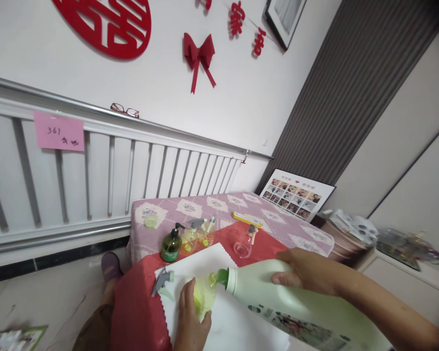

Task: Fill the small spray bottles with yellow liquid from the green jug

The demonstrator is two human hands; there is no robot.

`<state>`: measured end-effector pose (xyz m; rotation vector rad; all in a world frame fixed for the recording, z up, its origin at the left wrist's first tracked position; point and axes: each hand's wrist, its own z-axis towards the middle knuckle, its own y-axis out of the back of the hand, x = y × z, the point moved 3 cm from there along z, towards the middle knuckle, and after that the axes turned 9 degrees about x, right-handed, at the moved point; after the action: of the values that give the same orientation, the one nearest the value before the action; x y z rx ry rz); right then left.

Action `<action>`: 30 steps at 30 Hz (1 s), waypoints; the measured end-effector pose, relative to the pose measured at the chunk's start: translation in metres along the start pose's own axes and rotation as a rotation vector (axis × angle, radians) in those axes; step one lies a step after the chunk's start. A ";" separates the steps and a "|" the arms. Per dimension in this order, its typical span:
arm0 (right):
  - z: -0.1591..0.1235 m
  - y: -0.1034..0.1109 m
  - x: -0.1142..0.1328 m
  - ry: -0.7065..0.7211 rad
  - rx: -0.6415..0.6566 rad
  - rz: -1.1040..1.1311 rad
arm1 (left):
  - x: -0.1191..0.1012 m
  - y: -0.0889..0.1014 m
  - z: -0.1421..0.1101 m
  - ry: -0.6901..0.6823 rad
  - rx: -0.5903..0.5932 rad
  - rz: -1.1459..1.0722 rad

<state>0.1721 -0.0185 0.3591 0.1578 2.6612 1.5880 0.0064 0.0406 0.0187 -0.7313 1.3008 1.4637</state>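
My left hand (190, 319) is wrapped round a small clear bottle (204, 294) with yellow-green liquid, held over a white cloth (205, 265). My right hand (302, 270) grips a big white jug (274, 297) tipped on its side, its green spout (221, 278) at the small bottle's mouth. A grey spray head (163, 280) lies on the cloth just left of my left hand.
A dark green pump bottle (171, 244), small spray bottles (197, 236) and a clear empty bottle (243, 247) stand on the red cloth (139, 307). A pink patterned tablecloth (278, 219) lies behind, a yellow bar (246, 219) on it. Radiator rails (95, 180) line the wall; a framed photo collage (296, 197) leans right.
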 end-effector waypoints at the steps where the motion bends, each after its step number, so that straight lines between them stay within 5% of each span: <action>1: -0.001 0.000 0.001 0.001 -0.003 -0.002 | 0.001 0.000 0.000 -0.003 0.002 -0.005; 13: -0.003 0.002 0.004 -0.001 0.005 0.016 | 0.012 -0.002 0.004 0.018 0.111 -0.027; 30: 0.005 -0.003 -0.006 -0.026 0.025 0.005 | 0.012 -0.002 0.004 -0.015 0.081 -0.036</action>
<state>0.1782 -0.0162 0.3538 0.1846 2.6635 1.5435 0.0048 0.0476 0.0083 -0.6861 1.3209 1.3778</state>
